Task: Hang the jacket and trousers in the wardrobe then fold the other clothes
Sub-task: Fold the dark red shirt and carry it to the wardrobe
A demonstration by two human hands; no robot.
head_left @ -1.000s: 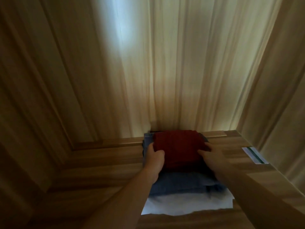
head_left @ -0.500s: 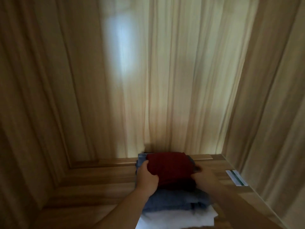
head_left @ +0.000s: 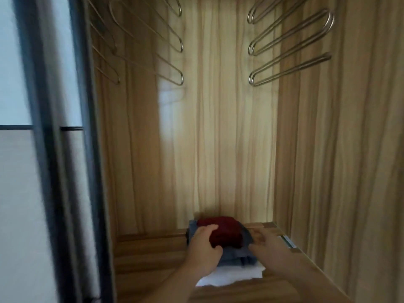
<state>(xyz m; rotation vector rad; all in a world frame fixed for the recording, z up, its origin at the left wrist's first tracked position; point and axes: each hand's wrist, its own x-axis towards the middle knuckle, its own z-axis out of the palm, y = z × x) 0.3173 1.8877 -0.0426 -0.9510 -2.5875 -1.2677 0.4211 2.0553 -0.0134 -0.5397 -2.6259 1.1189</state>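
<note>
No writing can be read anywhere; a small white card with a green stripe (head_left: pixel 288 242) lies at the lower right of the frame on the wardrobe shelf (head_left: pixel 150 248), its print too blurred to make out. In the lower middle sits a stack of folded clothes: a dark red piece (head_left: pixel 226 231) on a blue-grey one (head_left: pixel 236 254) on a white one (head_left: pixel 229 277). The left hand (head_left: pixel 204 248) curls over the stack's left edge, fingers on the red piece; the right hand (head_left: pixel 269 243) is open beside its right edge. Compared with half a second ago, the view has tilted up: metal hangers (head_left: pixel 290 47) now show at the top, a dark door frame (head_left: pixel 56 149) at left, and the right hand has loosened its grip.
</note>
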